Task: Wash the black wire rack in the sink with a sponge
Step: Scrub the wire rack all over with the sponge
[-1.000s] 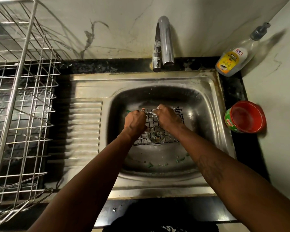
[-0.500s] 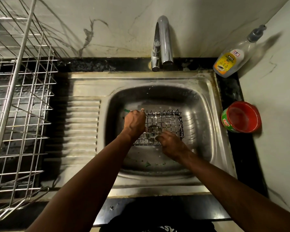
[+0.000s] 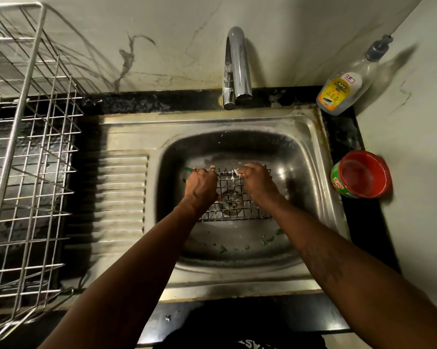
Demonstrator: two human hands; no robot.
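The black wire rack (image 3: 231, 195) lies in the steel sink (image 3: 305, 197) over the drain, with white foam on its far bars. My left hand (image 3: 202, 186) grips the rack's left edge. My right hand (image 3: 256, 181) is closed on the far right part of the rack, pressing a foamy sponge (image 3: 238, 172) that is almost hidden under the fingers. Green bits of sponge lie on the sink floor near the front.
The tap (image 3: 235, 69) stands behind the sink. A dish-soap bottle (image 3: 343, 89) leans in the back right corner, and a red tub (image 3: 362, 175) sits on the right counter. A tall steel wire dish rack (image 3: 28, 157) fills the left side beside the ribbed drainboard (image 3: 121, 195).
My right hand has moved from the rack's near edge back up to its far edge, scrubbing with the sponge. My left hand stays on the rack's left edge.
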